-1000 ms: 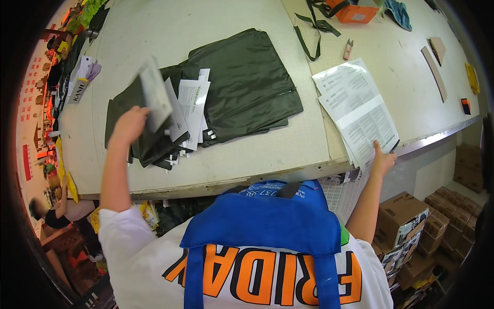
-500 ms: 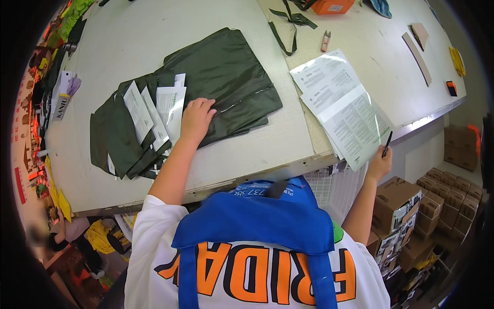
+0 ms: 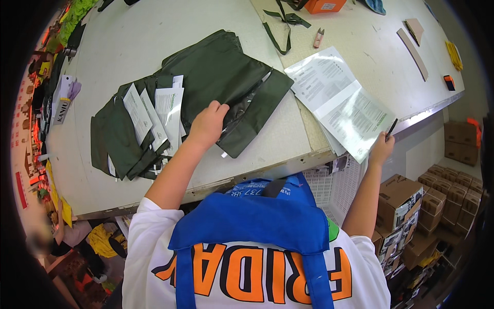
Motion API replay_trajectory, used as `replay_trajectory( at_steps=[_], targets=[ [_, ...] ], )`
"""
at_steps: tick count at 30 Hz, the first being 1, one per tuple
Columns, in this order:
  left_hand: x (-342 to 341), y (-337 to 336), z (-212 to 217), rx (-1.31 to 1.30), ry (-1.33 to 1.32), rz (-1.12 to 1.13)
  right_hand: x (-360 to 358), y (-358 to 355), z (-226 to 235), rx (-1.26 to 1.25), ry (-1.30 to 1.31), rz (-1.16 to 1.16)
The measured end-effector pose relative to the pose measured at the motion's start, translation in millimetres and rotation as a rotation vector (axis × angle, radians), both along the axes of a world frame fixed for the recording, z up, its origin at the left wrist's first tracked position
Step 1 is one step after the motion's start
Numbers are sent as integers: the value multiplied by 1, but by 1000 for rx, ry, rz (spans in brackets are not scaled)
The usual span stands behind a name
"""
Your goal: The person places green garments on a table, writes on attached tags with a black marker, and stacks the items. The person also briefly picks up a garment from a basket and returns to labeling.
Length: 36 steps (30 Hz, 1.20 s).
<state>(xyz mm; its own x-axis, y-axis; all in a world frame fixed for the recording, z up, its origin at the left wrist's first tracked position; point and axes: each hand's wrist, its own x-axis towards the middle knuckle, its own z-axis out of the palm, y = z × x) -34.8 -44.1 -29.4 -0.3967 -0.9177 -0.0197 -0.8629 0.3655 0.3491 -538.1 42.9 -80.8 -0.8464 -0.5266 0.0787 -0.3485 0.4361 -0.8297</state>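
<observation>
My left hand [image 3: 208, 123] pinches the near edge of a dark green fabric piece [image 3: 211, 67] on the table. Beside its fingers a long slit with a glossy black strip [image 3: 242, 110] stands partly apart, and a fabric flap [image 3: 257, 129] spreads to the right. Left of this hand, white printed cards [image 3: 167, 105] lie on more folded green fabric [image 3: 116, 141]. At the table's right front edge, my right hand [image 3: 381, 148] is closed around a thin black pen-like tool [image 3: 392, 127]. Printed white sheets [image 3: 339, 98] lie just left of it; whether the fingers touch them is unclear.
Small thread snips [image 3: 319, 37], black straps [image 3: 283, 28] and an orange box [image 3: 325, 5] lie at the far side. Cardboard strips [image 3: 413, 54] are at the right. Below the table edge stand a white crate [image 3: 334, 190] and cardboard boxes [image 3: 399, 198].
My left hand has shifted right and taken hold of the fabric edge. The upper green piece's flap has swung out to the right, widening the slit. My right hand has risen slightly.
</observation>
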Motion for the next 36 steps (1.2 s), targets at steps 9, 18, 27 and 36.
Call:
replay_trajectory(
  at_steps=[9,18,27,36],
  targets=[
    [-12,16,-17,20,-62,135,-33,32,53,124,364,159],
    [-12,17,-10,-54,184,253,34,40,180,-147,-42,126],
    [-13,9,6,-18,340,379,120,-53,109,349,-90,639],
    [-31,13,10,-28,239,240,140,-65,71,48,-64,504]
  ],
)
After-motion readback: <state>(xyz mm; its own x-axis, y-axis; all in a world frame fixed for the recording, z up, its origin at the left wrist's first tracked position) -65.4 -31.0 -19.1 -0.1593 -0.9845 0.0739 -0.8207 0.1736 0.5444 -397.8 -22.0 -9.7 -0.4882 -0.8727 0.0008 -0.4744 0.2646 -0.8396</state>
